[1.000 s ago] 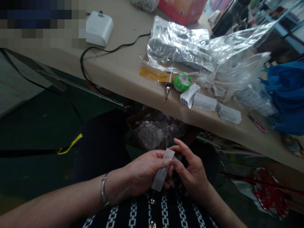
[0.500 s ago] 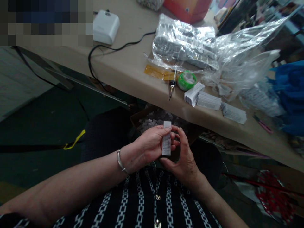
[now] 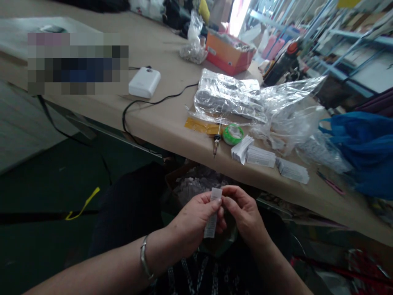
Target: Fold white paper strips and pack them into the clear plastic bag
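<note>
My left hand (image 3: pixel 196 219) holds a narrow white printed strip (image 3: pixel 210 226) upright between thumb and fingers, over my lap. My right hand (image 3: pixel 244 213) is just right of it, with thumb and index finger pinched together near the strip's upper edge; whatever they hold is too small to make out. Beyond the hands, at the table edge, lie a fanned stack of paper strips (image 3: pixel 242 150), a second stack (image 3: pixel 260 157) and a third (image 3: pixel 293 170). A green round container (image 3: pixel 233 134) and a pen-like tool with a thin metal tip (image 3: pixel 216 140) are beside them.
Under the table edge is an open box of pale pieces (image 3: pixel 193 186). The brown table (image 3: pixel 172 131) bears a clear plastic bag (image 3: pixel 230 96), a white device (image 3: pixel 145 82) with a black cable, an orange box (image 3: pixel 229 55), a blue bag (image 3: pixel 365 151) and pink-handled scissors (image 3: pixel 330 182).
The view has tilted up, showing more of the table's far side. My right thumb and index finger, apart before, have closed together beside the strip. The strip now leans slightly.
</note>
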`<state>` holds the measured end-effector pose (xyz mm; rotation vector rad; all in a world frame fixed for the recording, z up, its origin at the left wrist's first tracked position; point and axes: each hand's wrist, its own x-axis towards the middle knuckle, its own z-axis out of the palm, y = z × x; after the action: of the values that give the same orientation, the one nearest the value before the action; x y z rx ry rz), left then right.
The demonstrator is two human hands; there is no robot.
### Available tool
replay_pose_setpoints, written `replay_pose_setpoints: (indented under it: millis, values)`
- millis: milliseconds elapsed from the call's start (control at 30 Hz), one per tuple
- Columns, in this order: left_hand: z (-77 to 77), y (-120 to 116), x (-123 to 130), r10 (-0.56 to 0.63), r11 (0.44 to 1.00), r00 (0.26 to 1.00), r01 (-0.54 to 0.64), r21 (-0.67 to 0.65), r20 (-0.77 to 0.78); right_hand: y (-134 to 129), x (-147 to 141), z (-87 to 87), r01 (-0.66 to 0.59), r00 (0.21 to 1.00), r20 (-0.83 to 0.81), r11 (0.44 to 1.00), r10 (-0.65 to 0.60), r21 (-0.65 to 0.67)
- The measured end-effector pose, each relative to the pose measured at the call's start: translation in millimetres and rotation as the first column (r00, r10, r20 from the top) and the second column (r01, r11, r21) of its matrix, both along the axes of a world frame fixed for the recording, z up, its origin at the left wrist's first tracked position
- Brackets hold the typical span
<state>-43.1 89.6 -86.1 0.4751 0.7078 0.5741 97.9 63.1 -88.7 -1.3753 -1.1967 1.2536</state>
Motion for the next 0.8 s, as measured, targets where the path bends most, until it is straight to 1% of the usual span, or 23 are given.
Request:
replay_pose_setpoints:
  millis: [100, 233, 333, 400, 467, 500, 600, 700, 800]
  values:
    - [0.2, -0.3, 0.1, -0.006, 0.999, 0.998, 0.010, 0.053, -0.060, 17.9, -0.1, 2.8, -0.024, 0.999, -0.042, 0.997, 0.021, -0.069]
    - [1.3, 3.1, -1.6, 0.011, 0.995, 0.997, -0.003, 0.100, -0.080, 29.5, -3.2, 0.8, -0.051, 0.993, -0.109, 0.990, 0.037, -0.131]
    - [1.6, 9.9, -3.2, 0.014, 0.987, 0.993, 0.005, 0.159, -0.115, 36.5, -4.7, 0.5, -0.059, 0.993, -0.113, 0.990, 0.045, -0.124]
    - [0.0, 17.7, -5.3, 0.024, 0.969, 0.986, 0.018, 0.247, -0.164, 42.8, -5.5, 1.0, -0.051, 0.993, -0.109, 0.995, 0.041, -0.089]
    - [-3.2, 28.1, -8.6, 0.072, 0.932, 0.973, 0.012, 0.363, -0.218, 50.6, -6.5, 1.3, -0.029, 0.996, -0.086, 0.998, 0.025, -0.047]
    - [-5.0, 33.9, -10.7, 0.109, 0.904, 0.964, 0.006, 0.427, -0.244, 54.7, -7.2, 1.2, -0.012, 0.998, -0.056, 1.000, 0.011, -0.020]
    - [-9.0, 51.4, -16.4, 0.236, 0.802, 0.912, 0.011, 0.597, -0.335, 66.7, -9.4, -0.8, 0.044, 0.997, 0.059, 0.997, -0.048, 0.062]
    - [-8.8, 66.1, -18.5, 0.345, 0.710, 0.851, 0.039, 0.703, -0.395, 76.1, -11.3, -4.4, 0.064, 0.994, 0.086, 0.993, -0.073, 0.103]
    - [-5.4, 76.3, -17.1, 0.406, 0.637, 0.815, 0.073, 0.767, -0.415, 81.8, -12.5, -6.9, 0.074, 0.991, 0.104, 0.987, -0.090, 0.144]
